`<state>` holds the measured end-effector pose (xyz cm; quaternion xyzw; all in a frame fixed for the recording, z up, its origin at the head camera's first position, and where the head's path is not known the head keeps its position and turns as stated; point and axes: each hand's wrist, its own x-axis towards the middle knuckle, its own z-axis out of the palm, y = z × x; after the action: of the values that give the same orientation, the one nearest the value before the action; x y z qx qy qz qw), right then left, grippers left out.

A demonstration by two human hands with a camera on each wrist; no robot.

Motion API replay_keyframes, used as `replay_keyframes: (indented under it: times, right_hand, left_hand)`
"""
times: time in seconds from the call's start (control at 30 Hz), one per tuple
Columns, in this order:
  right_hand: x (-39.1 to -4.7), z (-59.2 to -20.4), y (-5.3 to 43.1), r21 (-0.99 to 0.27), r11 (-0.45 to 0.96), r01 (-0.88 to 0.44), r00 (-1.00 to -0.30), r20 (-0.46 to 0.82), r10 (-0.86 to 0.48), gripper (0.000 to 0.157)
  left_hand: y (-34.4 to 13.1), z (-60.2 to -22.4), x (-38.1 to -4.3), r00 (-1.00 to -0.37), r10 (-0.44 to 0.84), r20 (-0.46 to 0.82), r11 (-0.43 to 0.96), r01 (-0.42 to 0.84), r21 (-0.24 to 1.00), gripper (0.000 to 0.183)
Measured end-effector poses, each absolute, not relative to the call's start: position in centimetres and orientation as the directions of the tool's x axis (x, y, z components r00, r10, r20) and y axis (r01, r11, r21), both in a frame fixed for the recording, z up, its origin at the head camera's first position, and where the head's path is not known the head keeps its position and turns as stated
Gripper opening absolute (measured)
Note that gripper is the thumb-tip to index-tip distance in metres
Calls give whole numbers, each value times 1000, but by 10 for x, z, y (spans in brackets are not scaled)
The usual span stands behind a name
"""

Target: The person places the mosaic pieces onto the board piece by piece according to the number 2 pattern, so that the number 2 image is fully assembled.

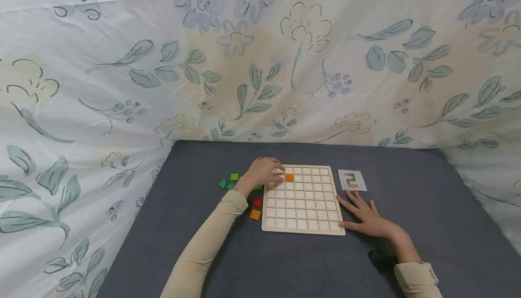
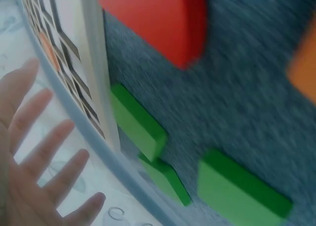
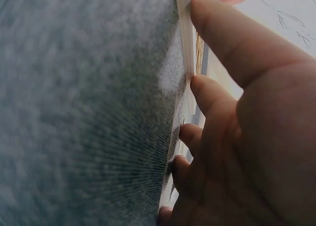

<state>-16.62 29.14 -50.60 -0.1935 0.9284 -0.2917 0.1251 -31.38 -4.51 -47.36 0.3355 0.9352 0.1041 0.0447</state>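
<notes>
At the far-left corner of the gridded board [image 1: 302, 201], the left hand [image 1: 260, 172] extends over the frame, fingers spread, with no piece visible between them. From my position, the governing relation is as follows: the orange tile [image 1: 289, 177] lies just to the right of the left fingertips, in the second row from the far edge. The tile is square and therefore offers no long axis. The left hand is the nearer of the two. The right hand [image 1: 368, 219] is at the opposite side, fingers wide, thumb and index finger against the board's right edge; in my judgement it serves as a brace. Loose pieces are on the left hand's side: the red piece [image 1: 256, 203] and the second orange tile [image 1: 255, 215] near the frame, the green pieces [image 1: 234, 177] around the left wrist. The pattern card [image 1: 352, 180] lies just beyond the right fingertips. Whether the left fingertips touch the cells, I cannot tell.
</notes>
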Motion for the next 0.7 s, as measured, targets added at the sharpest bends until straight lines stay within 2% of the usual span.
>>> replay_keyframes:
  times: [0.23,0.47,0.7]
  right_hand:
    - [-168,-511,293,-578,746,-331,-895,-58,-442,76]
    - [-170,-505,290,-512,801,-310,-907,-93,-410,78]
    - [-172,-500,293,-497,803,-329,-892,-116,-437,79]
  left_hand:
    - [-63,-469,-315,-763,645,34,739,635,224,38]
    - [-80,-475,-320,-782,620,68,753,617,230,35]
    - [-93,-477,-321,-814,576,77,775,574,264,36]
